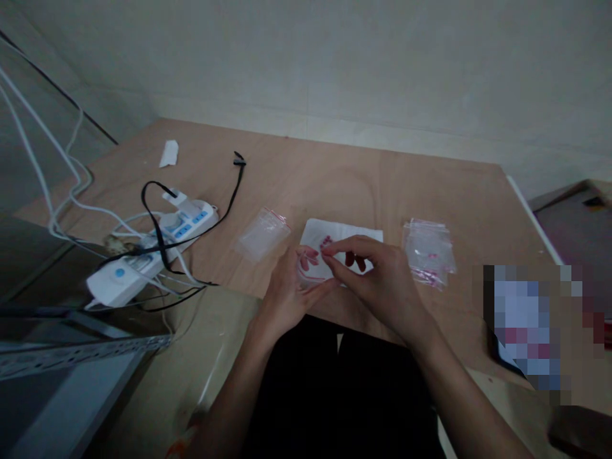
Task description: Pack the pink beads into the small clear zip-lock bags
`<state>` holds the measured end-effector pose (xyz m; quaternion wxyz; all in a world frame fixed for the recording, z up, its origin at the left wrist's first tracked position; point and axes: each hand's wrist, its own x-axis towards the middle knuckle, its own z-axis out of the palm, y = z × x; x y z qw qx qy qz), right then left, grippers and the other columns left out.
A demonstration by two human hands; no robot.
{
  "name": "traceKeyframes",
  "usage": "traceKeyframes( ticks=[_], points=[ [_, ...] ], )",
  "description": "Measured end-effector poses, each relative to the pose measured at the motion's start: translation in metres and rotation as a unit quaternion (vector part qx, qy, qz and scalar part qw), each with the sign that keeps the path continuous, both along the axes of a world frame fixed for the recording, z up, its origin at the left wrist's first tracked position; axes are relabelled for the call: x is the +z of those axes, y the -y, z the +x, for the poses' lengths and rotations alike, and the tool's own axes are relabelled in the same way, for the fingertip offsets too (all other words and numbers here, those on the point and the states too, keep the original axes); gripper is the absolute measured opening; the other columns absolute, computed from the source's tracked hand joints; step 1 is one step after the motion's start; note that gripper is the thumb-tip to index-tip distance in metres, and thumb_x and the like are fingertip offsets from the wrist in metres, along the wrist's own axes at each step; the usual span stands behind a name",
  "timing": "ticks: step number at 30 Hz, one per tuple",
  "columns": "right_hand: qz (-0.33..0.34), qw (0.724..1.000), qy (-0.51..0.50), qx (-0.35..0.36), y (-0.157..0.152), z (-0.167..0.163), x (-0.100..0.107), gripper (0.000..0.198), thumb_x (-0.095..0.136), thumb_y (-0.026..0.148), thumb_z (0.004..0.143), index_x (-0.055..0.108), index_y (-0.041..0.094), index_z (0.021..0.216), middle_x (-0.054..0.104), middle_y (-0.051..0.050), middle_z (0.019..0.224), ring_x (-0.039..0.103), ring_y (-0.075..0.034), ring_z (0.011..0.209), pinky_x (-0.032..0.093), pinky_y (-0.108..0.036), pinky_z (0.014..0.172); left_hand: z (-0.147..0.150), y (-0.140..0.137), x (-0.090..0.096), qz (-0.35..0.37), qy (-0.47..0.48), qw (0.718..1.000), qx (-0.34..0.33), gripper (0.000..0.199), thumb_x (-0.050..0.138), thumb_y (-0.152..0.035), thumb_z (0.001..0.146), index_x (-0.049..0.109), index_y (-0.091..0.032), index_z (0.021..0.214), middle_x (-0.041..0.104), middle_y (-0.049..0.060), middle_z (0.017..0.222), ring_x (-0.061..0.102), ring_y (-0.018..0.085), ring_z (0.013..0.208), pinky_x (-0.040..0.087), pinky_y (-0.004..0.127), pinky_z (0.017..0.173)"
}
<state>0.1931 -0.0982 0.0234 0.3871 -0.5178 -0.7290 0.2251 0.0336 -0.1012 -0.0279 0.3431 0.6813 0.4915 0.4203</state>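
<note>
My left hand (289, 287) is closed on a small clear zip-lock bag (308, 278) with a pinkish strip, held over the near left part of a white sheet (344, 231). My right hand (382, 268) is beside it, thumb and forefinger pinched together close to the bag. Whatever sits between those fingertips is too small to make out. Several small dark-pink pieces (326, 241) lie on the sheet just beyond my right fingertips.
Flat clear bags (264, 234) lie left of the sheet; a stack of bags (428, 252), some holding pink pieces, lies right. A white power strip (153, 255) with tangled cables occupies the left edge. A scrap of white paper (169, 153) lies farther back. The right side is partly pixelated.
</note>
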Motion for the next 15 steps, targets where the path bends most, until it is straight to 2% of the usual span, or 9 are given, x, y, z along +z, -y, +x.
traceKeyframes(
  ticks=[3, 6, 8, 10, 12, 13, 15],
  points=[
    [-0.027, 0.996, 0.044, 0.070, 0.008, -0.005, 0.017, 0.014, 0.065, 0.013, 0.084, 0.073, 0.020, 0.093, 0.075, -0.003, 0.087, 0.065, -0.016, 0.075, 0.049, -0.026, 0.065, 0.005, 0.000, 0.001, -0.012, 0.025, 0.999, -0.036, 0.038, 0.073, -0.032, 0.073, 0.047, -0.022, 0.100, 0.060, 0.003, 0.094, 0.060, 0.020, 0.086, 0.048, 0.033, 0.073],
    [-0.059, 0.986, 0.088, 0.127, 0.010, -0.003, 0.021, 0.015, 0.058, 0.020, 0.091, 0.073, 0.018, 0.092, 0.075, -0.004, 0.087, 0.065, -0.017, 0.081, 0.050, -0.030, 0.074, 0.010, -0.001, 0.001, -0.004, 0.039, 0.999, -0.037, 0.037, 0.070, -0.029, 0.073, 0.046, -0.023, 0.100, 0.060, 0.003, 0.095, 0.060, 0.019, 0.085, 0.048, 0.032, 0.072],
    [-0.056, 0.982, 0.087, 0.159, 0.010, 0.002, 0.020, 0.017, 0.059, 0.027, 0.091, 0.073, 0.018, 0.088, 0.074, -0.005, 0.087, 0.064, -0.018, 0.086, 0.050, -0.031, 0.080, 0.011, 0.000, 0.001, 0.006, 0.038, 0.999, -0.028, 0.043, 0.073, -0.028, 0.069, 0.046, -0.023, 0.101, 0.059, 0.002, 0.096, 0.059, 0.018, 0.084, 0.047, 0.031, 0.071],
    [-0.048, 0.983, 0.075, 0.161, 0.011, 0.009, 0.019, 0.014, 0.063, 0.028, 0.088, 0.073, 0.019, 0.085, 0.072, -0.006, 0.095, 0.064, -0.018, 0.091, 0.050, -0.031, 0.083, 0.011, 0.001, 0.002, 0.005, 0.034, 0.999, -0.017, 0.053, 0.079, -0.027, 0.061, 0.045, -0.023, 0.101, 0.058, 0.001, 0.096, 0.058, 0.018, 0.084, 0.046, 0.030, 0.071],
    [-0.058, 0.989, 0.058, 0.126, 0.011, 0.016, 0.017, 0.013, 0.065, 0.026, 0.086, 0.073, 0.018, 0.081, 0.068, -0.009, 0.104, 0.065, -0.018, 0.092, 0.051, -0.030, 0.080, 0.010, 0.003, 0.005, -0.009, 0.050, 0.999, -0.014, 0.062, 0.083, -0.029, 0.054, 0.045, -0.023, 0.102, 0.057, 0.001, 0.094, 0.057, 0.018, 0.085, 0.046, 0.030, 0.072],
    [-0.071, 0.990, 0.042, 0.111, 0.010, 0.019, 0.016, 0.013, 0.065, 0.026, 0.086, 0.072, 0.018, 0.079, 0.067, -0.009, 0.106, 0.065, -0.017, 0.090, 0.052, -0.029, 0.076, 0.010, 0.004, 0.007, -0.021, 0.071, 0.997, -0.021, 0.061, 0.083, -0.032, 0.056, 0.045, -0.023, 0.103, 0.057, 0.001, 0.094, 0.056, 0.018, 0.085, 0.046, 0.030, 0.071],
    [-0.107, 0.989, -0.014, 0.099, 0.010, 0.025, 0.012, 0.015, 0.064, 0.027, 0.086, 0.070, 0.018, 0.077, 0.068, -0.008, 0.098, 0.066, -0.016, 0.084, 0.053, -0.028, 0.071, 0.010, 0.006, 0.013, -0.047, 0.118, 0.992, -0.027, 0.045, 0.074, -0.039, 0.069, 0.049, -0.022, 0.102, 0.058, 0.001, 0.089, 0.056, 0.017, 0.081, 0.046, 0.028, 0.070]
  ],
)
